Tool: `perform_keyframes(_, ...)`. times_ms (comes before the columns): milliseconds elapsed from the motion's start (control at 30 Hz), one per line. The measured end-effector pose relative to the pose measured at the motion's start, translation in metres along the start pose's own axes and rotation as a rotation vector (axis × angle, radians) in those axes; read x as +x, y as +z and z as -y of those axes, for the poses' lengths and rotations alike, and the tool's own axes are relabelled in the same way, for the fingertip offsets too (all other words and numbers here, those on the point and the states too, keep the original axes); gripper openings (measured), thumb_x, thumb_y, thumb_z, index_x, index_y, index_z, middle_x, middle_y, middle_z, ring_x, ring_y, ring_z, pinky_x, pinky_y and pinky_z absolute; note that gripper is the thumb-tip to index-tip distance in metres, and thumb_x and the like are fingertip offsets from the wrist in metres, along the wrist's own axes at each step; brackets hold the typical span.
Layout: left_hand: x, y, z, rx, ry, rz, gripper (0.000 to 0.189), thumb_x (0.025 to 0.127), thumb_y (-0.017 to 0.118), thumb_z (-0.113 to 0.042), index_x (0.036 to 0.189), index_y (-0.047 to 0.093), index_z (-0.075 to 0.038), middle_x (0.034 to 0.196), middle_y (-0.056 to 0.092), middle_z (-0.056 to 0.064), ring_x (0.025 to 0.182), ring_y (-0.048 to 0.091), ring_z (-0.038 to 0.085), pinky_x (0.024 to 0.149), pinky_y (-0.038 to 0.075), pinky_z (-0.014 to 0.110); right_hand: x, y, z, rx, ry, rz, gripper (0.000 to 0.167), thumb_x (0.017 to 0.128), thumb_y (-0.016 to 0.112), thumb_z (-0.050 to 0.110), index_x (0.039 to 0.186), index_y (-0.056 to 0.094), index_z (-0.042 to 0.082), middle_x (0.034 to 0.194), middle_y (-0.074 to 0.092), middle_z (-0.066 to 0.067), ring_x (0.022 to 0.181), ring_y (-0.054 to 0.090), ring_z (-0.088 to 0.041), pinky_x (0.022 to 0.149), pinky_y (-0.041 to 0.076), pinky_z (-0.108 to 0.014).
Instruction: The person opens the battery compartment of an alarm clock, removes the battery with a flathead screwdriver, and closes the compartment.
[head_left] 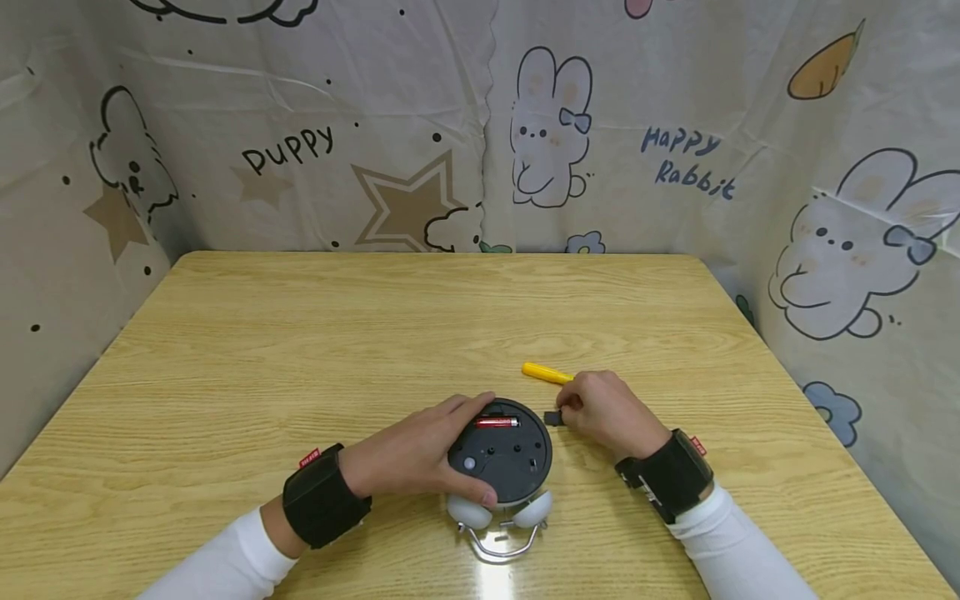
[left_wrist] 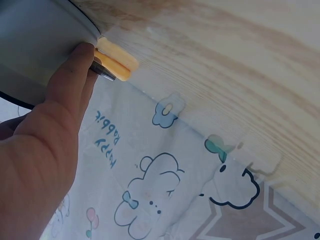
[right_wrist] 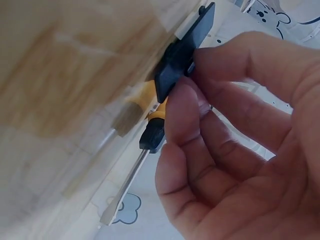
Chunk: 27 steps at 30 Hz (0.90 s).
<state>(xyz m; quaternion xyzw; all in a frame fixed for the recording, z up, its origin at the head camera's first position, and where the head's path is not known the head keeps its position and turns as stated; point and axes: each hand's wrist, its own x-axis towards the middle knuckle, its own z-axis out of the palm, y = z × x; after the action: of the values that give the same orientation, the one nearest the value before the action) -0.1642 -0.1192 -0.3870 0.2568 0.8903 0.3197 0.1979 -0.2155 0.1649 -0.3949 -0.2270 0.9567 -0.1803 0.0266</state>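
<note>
A round twin-bell alarm clock [head_left: 510,467] lies face down on the table, its black back up and its bells toward me. A red battery [head_left: 497,422] sits in the uncovered compartment. My left hand [head_left: 427,450] holds the clock by its left side, thumb across the back; in the left wrist view the left hand [left_wrist: 55,130] lies along the casing. Just right of the clock, my right hand [head_left: 603,408] pinches a small black battery cover [head_left: 553,418]. The right wrist view shows the cover [right_wrist: 185,52] between thumb and fingertips of the right hand [right_wrist: 240,135].
Behind my right hand lies a screwdriver with a yellow handle [head_left: 546,372]; its metal shaft [right_wrist: 125,187] shows in the right wrist view. The wooden table [head_left: 337,333] ends at a printed cloth [head_left: 300,125] along the back and sides.
</note>
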Motion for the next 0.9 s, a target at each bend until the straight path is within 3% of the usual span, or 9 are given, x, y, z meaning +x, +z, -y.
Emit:
perform_keyframes(167,0.0,0.0,0.001,-0.001,0.006,0.003,0.118,0.075,0.083,-0.068,0.166,0.024,-0.022,0.157,0.045,0.008,0.134,0.053,0.024,0.111,0.048,0.047,-0.001,-0.001,0.001,0.004,0.009,-0.058,0.016,0.085,0.075,0.004,0.1,0.081,0.004,0.094,0.075,-0.007,0.078,0.064,-0.013,0.07,0.054,-0.029)
perform_keyframes(467,0.0,-0.001,0.002,0.001,0.012,0.008,0.117,0.075,0.083,-0.068,0.166,0.025,-0.022,0.155,0.047,0.006,0.132,0.054,0.022,0.11,0.049,0.046,0.003,-0.002,0.0,0.018,0.006,-0.151,0.014,0.092,0.072,0.015,0.098,0.081,0.007,0.091,0.072,-0.004,0.075,0.058,-0.011,0.069,0.05,-0.026)
perform_keyframes(733,0.0,0.0,0.002,-0.006,0.012,0.008,0.118,0.075,0.084,-0.067,0.166,0.024,-0.02,0.155,0.047,0.007,0.133,0.053,0.021,0.11,0.049,0.046,0.01,-0.007,-0.004,0.045,0.037,-0.122,0.017,0.095,0.072,0.02,0.103,0.08,0.007,0.097,0.072,-0.006,0.077,0.059,-0.013,0.067,0.05,-0.025)
perform_keyframes(900,-0.001,-0.001,0.001,-0.004,0.016,0.011,0.118,0.075,0.083,-0.067,0.166,0.025,-0.02,0.155,0.047,0.007,0.134,0.053,0.021,0.111,0.048,0.047,0.013,-0.008,-0.006,0.023,0.048,-0.126,0.021,0.095,0.073,0.021,0.108,0.079,0.006,0.106,0.073,-0.011,0.085,0.066,-0.019,0.074,0.057,-0.035)
